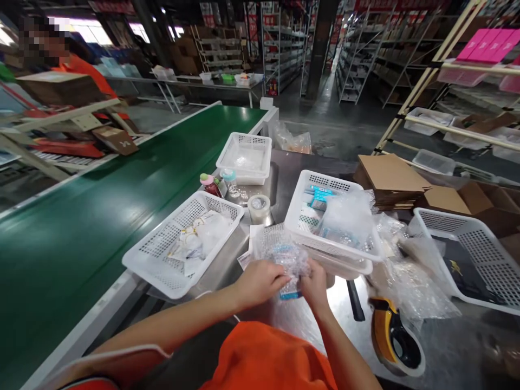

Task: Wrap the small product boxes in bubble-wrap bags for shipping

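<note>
Between my two hands is a bubble wrap bag (284, 254) with a small blue-and-white item showing through its film. My left hand (263, 281) pinches the bag's near left side. On the right side, my right hand (313, 283) grips it with curled fingers. What the blue item is cannot be made out through the wrap. Just beyond the bag stand rolls of clear tape (259, 208). A white basket (294, 214) with blue boxes and bubble wrap sits right behind my right hand.
Left of my hands, a white basket (152, 260) holds small packets, beside the green conveyor belt (101, 216). A yellow tape dispenser (384, 330) and a black-handled tool (355, 300) lie at right. Flat cardboard (390, 173) is stacked behind. A co-worker (87, 70) stands across the belt.
</note>
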Motion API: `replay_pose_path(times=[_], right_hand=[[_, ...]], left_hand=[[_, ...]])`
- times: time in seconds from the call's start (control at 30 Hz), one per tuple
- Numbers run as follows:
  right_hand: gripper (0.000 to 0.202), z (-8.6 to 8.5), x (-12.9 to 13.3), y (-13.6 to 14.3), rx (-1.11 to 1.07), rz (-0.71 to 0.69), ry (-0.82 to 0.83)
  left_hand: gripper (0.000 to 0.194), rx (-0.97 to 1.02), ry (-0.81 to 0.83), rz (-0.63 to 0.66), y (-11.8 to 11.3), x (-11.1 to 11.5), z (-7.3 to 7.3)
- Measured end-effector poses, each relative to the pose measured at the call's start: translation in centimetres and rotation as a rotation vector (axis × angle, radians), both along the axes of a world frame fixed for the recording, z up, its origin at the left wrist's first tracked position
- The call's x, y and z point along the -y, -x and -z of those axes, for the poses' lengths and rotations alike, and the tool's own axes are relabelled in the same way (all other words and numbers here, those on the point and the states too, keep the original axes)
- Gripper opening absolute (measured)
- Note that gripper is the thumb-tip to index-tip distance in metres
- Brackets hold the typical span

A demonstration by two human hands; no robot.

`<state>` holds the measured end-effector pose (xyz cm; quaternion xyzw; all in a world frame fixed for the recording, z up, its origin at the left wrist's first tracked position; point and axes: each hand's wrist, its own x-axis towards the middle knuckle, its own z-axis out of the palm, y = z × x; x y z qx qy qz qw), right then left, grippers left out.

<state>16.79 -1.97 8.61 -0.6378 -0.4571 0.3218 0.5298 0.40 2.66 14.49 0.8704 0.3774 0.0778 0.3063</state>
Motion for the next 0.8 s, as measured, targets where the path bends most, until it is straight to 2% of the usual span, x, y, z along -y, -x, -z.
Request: replay_pose_path(times=[0.13,0.2,0.27,0.33,0.43,0.5,0.57,0.63,0.73,0.8], right_hand=[[0.025,0.4,-1.4,-0.6,-0.339,0.175,0.089],[0.027,0.6,-1.4,-0.3,-0.379,0.194,0.093],[0.028,0.9,-0.9,0.1,-0.317,0.213,0.065],[0.027,1.0,-0.1,0.5,-0.187,0.185,0.004],[0.02,0.9,1.0,0.7,0.079,0.02,-0.125],[0.018,0.6,1.0,0.4,0.144,-0.034,-0.194],[0.019,0.4,0.4,0.1,0.021,0.046,-0.191],[0.018,0.2,-0.5,-0.1,-0.246,0.176,-0.138],[0.021,0.6,-2.0,-0.2,-0.632,0.273,-0.054],[0.024,1.2,-2.4,-0.1,-0.772,0.243,0.017]], left_hand=[[0.039,0.046,0.103,-0.031,0.7,-0.5,0.6],[0.04,0.089,0.139,-0.006,0.8,-0.8,0.8],[0.04,0.116,0.103,0.024,0.5,-0.8,1.0],[0.039,0.146,0.0,0.015,0.0,-0.6,0.8],[0.038,0.125,-0.151,-0.023,-0.7,-0.2,0.3],[0.037,0.042,-0.182,0.038,-0.8,0.0,0.2],[0.034,-0.044,-0.174,0.139,-0.6,0.3,0.5],[0.032,-0.09,-0.162,0.184,-0.3,0.5,1.1],[0.033,-0.069,-0.152,0.124,-0.2,0.5,1.9],[0.034,-0.038,-0.149,0.075,-0.2,0.3,2.1]])
